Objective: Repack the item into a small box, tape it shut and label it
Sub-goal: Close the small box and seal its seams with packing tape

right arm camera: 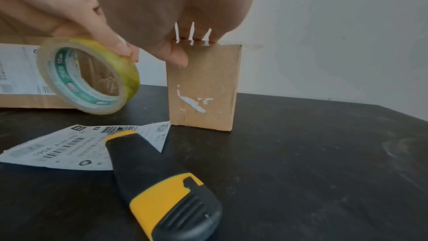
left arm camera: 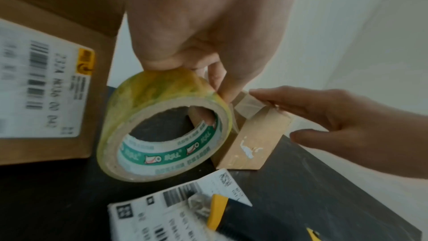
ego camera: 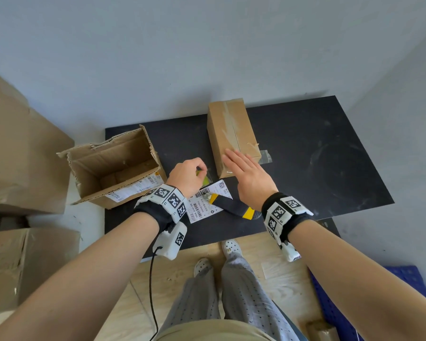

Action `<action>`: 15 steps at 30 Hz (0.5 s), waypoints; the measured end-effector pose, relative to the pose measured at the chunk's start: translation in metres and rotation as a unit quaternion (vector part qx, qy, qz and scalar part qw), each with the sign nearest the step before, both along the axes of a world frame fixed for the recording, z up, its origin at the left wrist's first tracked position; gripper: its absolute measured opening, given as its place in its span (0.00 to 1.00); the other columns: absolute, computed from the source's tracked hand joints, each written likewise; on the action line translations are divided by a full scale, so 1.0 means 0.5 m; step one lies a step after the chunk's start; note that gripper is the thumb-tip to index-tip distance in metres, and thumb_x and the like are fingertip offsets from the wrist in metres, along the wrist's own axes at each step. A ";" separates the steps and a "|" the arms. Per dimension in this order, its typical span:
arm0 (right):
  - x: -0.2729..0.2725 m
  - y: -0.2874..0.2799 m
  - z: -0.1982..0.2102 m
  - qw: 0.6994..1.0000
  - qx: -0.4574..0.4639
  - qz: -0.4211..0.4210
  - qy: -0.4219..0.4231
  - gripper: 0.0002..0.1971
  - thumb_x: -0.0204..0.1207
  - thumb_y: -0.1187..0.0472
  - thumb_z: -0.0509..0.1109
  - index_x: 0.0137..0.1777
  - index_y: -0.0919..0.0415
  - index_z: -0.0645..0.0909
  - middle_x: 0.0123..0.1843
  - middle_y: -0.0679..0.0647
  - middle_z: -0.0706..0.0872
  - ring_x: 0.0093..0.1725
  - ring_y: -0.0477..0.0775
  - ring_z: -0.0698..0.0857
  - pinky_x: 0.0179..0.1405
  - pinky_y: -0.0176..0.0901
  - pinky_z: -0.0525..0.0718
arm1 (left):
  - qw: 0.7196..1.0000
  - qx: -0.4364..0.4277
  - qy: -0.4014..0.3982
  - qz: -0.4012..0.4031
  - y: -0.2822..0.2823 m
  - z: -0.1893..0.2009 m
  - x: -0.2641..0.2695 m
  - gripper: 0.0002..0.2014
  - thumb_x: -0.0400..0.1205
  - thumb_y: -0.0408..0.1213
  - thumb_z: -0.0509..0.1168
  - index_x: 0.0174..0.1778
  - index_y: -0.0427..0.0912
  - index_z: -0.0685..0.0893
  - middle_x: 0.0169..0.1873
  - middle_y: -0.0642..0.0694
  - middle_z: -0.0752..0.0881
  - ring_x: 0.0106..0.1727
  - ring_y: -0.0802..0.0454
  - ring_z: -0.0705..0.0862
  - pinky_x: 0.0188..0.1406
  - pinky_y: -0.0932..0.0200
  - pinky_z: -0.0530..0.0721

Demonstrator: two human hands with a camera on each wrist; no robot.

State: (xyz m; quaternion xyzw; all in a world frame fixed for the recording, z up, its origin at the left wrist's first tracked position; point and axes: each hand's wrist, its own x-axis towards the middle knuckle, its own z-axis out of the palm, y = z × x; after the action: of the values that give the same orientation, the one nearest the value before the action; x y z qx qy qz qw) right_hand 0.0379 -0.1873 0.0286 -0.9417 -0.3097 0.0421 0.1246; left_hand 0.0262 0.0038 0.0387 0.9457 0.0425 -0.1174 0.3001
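Observation:
A small closed cardboard box [ego camera: 231, 134] lies on the black table [ego camera: 305, 168], with clear tape along its top seam. My right hand [ego camera: 246, 173] lies flat with straight fingers on the box's near end [right arm camera: 203, 87], the thumb down its front face. My left hand [ego camera: 190, 173] grips a roll of clear yellowish tape [left arm camera: 162, 125] just left of the box [left arm camera: 254, 140], held above the table. A white shipping label [ego camera: 207, 200] lies in front of the box. A black and yellow utility knife [right arm camera: 162, 180] rests across the label [right arm camera: 69, 147].
An open, torn cardboard box [ego camera: 116, 166] with an old label stands at the table's left end. Large cartons [ego camera: 17, 156] are stacked on the floor at the left. A loose tape tab [ego camera: 266, 156] sticks out at the small box's right side.

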 end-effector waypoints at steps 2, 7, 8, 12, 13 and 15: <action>0.003 -0.001 0.002 1.000 0.000 -0.002 0.010 0.39 0.68 0.80 0.60 0.81 0.62 0.60 0.83 0.57 0.60 0.83 0.57 0.56 0.81 0.45 0.46 | 1.000 0.001 0.010 -0.006 0.012 -0.008 -0.010 0.07 0.83 0.36 0.62 0.53 0.44 0.83 0.50 0.46 0.87 0.50 0.47 0.85 0.46 0.56 0.81; 0.001 0.001 0.001 1.000 0.006 -0.005 0.015 0.40 0.68 0.80 0.59 0.82 0.61 0.58 0.84 0.55 0.57 0.84 0.56 0.54 0.81 0.44 0.43 | 1.000 -0.008 0.012 0.010 0.026 -0.024 -0.041 0.06 0.82 0.41 0.65 0.49 0.43 0.81 0.43 0.45 0.87 0.44 0.48 0.85 0.43 0.53 0.83; 0.000 0.002 0.000 1.000 0.009 -0.007 0.015 0.40 0.68 0.80 0.59 0.82 0.61 0.58 0.84 0.55 0.57 0.84 0.56 0.53 0.81 0.44 0.43 | 1.000 -0.008 0.005 0.014 0.026 -0.025 -0.045 0.07 0.82 0.42 0.65 0.47 0.42 0.80 0.41 0.45 0.86 0.43 0.48 0.85 0.42 0.54 0.83; -0.001 0.008 -0.007 1.000 0.026 -0.017 0.007 0.39 0.66 0.81 0.60 0.80 0.63 0.61 0.82 0.57 0.61 0.83 0.58 0.57 0.81 0.46 0.45 | 1.000 0.008 -0.028 0.010 0.026 -0.031 -0.066 0.08 0.81 0.41 0.66 0.44 0.42 0.76 0.34 0.45 0.84 0.35 0.47 0.82 0.37 0.52 0.83; -0.002 0.009 -0.009 0.999 0.031 -0.017 0.004 0.39 0.65 0.82 0.60 0.79 0.63 0.63 0.82 0.58 0.63 0.82 0.59 0.59 0.80 0.47 0.47 | 0.999 0.016 -0.044 0.002 0.026 -0.036 -0.072 0.08 0.81 0.41 0.66 0.44 0.42 0.75 0.32 0.45 0.82 0.34 0.47 0.81 0.34 0.51 0.82; -0.002 0.010 -0.012 0.999 0.030 -0.019 0.004 0.39 0.65 0.82 0.60 0.79 0.63 0.63 0.82 0.58 0.63 0.82 0.59 0.59 0.81 0.47 0.48 | 0.996 0.033 -0.085 -0.017 0.025 -0.046 -0.084 0.07 0.80 0.40 0.67 0.43 0.42 0.76 0.30 0.47 0.80 0.32 0.49 0.78 0.30 0.53 0.78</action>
State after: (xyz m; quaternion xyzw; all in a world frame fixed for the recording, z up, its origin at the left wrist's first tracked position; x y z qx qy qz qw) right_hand 0.0367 -0.1823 0.0226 -0.9431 -0.2920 0.0345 0.1553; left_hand -0.0159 0.0162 0.0156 0.9623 0.0049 -0.0400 0.2689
